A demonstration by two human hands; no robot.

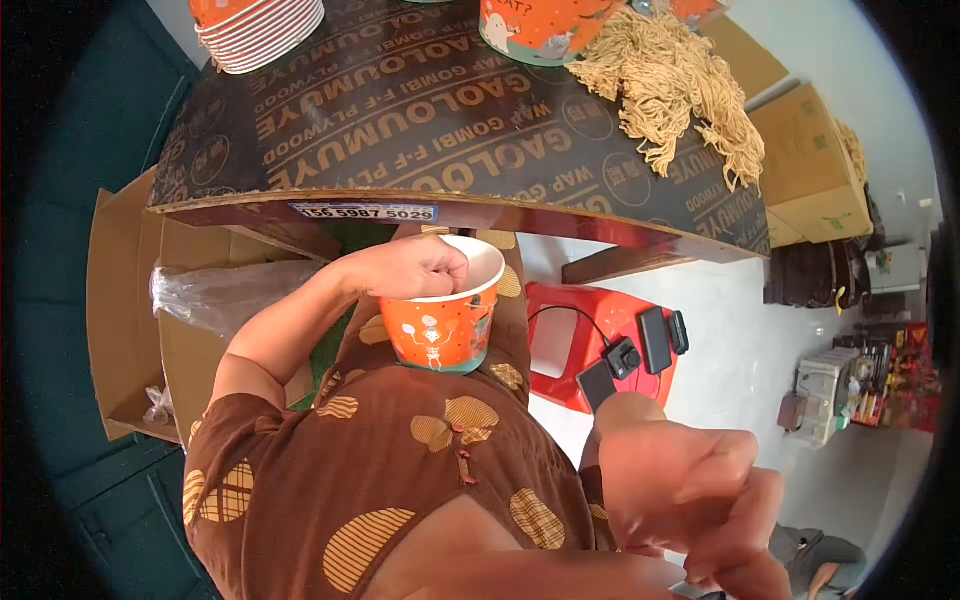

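Head view: left hand (415,270), mid-frame, is clamped over the orange tub (440,330) rim; I'd keep that steady. Right hand (690,485), lower right, looks curled, can't tell if it's gripping.

Paper tub (435,335) at ctr of frame looks smooth, semi-glossy from here. Tabletop (400,125), upr mid: plywood, slick face w/ a rough edge. Stringy bundle (670,85), upr R: matt, fibrous. Stool (620,315), R of ctr: shiny plastic. Bag (215,300), mid L: clear crinkly plastic; box (125,300), matt cardboard. Shirt (300,470), lower ctr: matt cloth.
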